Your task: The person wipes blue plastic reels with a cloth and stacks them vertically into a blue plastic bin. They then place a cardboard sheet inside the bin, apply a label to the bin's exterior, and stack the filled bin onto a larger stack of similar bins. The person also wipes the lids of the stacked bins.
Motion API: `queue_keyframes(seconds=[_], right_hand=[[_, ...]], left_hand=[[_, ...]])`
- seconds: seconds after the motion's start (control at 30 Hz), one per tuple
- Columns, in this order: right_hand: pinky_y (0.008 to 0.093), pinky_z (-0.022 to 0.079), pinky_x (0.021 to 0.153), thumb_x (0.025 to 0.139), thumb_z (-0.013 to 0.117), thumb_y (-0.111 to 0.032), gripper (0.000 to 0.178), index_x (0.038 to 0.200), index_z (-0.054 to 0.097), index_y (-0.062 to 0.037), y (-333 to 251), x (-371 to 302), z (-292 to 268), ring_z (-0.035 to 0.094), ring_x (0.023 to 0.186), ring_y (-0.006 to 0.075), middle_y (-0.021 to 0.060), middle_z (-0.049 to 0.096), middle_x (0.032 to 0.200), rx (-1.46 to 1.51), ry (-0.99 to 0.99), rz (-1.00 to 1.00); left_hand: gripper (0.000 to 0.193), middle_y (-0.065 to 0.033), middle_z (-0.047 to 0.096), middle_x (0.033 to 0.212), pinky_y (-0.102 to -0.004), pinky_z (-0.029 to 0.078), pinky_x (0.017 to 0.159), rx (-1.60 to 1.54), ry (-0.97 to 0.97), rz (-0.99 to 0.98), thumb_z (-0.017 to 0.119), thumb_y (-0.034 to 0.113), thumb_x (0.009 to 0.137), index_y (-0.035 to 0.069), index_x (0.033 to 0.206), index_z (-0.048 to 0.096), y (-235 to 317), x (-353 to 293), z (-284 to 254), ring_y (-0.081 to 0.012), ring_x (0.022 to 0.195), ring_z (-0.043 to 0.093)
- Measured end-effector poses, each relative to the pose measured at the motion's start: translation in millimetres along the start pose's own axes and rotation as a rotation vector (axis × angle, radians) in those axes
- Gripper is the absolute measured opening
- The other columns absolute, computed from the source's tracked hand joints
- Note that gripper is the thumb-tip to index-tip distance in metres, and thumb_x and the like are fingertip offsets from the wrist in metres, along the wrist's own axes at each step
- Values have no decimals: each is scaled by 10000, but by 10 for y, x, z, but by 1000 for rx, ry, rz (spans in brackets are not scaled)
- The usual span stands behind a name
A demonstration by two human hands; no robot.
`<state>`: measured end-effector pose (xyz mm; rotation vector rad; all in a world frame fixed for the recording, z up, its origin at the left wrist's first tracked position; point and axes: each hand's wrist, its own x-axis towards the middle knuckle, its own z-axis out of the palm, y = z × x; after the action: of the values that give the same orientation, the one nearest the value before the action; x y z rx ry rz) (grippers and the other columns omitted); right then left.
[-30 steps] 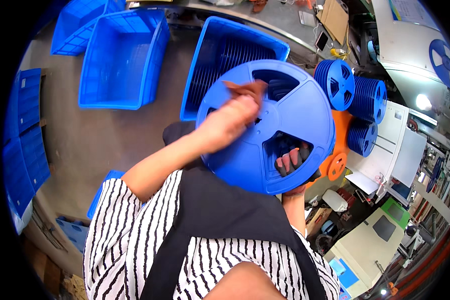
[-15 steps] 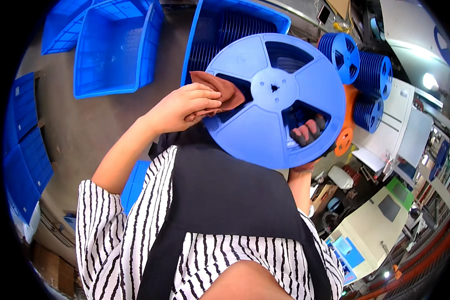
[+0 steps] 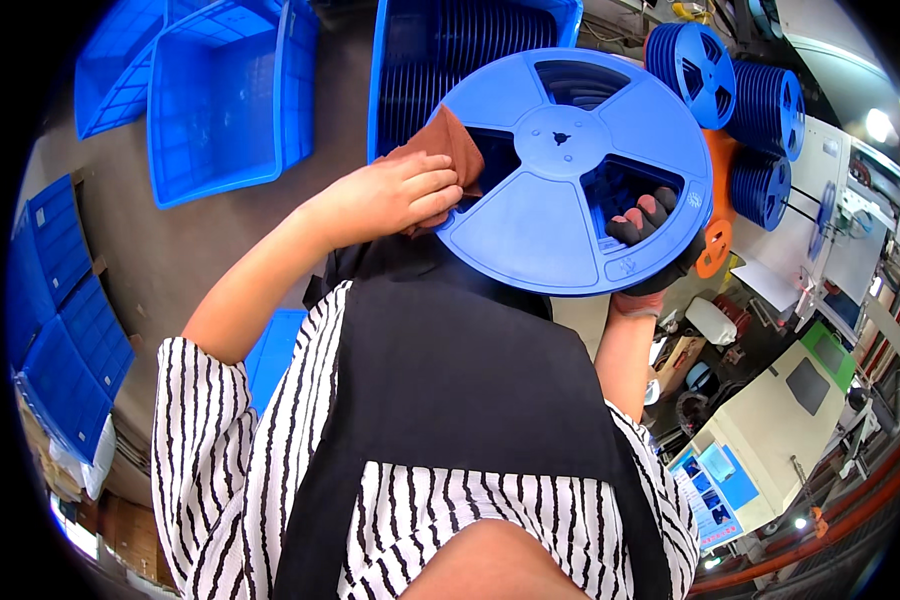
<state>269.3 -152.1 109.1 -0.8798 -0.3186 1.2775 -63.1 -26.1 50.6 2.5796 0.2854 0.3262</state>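
A large blue plastic reel [image 3: 530, 220] with a small centre hole and several window openings is held up in front of my chest, its flat face toward me. My left hand [image 3: 400, 198] has its fingers closed over a brown cloth [image 3: 457, 150], which is pressed against the reel's left rim beside an opening. On the other side my right hand [image 3: 645, 216], in a dark glove with the fingertips showing pink, grips the reel. Its fingers come through the lower right window; the rest of that hand is mostly behind the rim.
Behind the reel stands a blue crate [image 3: 380, 75] filled with rows of dark blue reels [image 3: 495, 40]. More blue reels [image 3: 705, 75] are stacked at the right, by an orange part [image 3: 713, 250]. Blue crates [image 3: 215, 130] stand far left. A pale machine [image 3: 760, 440] is at the lower right.
The reel and both hands now appear a little higher and slightly farther right. The surroundings have shifted somewhat too. The cloth stays at the reel's left rim, and the right-hand grip looks the same.
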Motion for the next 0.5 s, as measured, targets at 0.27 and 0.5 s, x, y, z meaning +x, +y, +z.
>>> queue_keyframes(seconds=[0.27, 0.5], right_hand=[[414, 425, 903, 953, 549, -366, 524, 1323, 449, -9, -226, 242, -162, 538, 872, 217, 71, 559, 988, 146, -78, 247], [395, 408, 850, 917, 595, -348, 436, 1215, 471, -54, -195, 68, -247, 500, 793, 183, 31, 483, 877, 171, 101, 264]], left_hand=[[350, -59, 647, 1045, -265, 513, 796, -841, 175, -858, 588, -47, 825, 50, 1162, 579, 14, -200, 20, -141, 952, 636], [357, -91, 591, 1122, -321, 493, 897, -1660, 830, -1008, 609, 95, 845, 41, 1188, 527, -260, -543, 148, -165, 990, 603]])
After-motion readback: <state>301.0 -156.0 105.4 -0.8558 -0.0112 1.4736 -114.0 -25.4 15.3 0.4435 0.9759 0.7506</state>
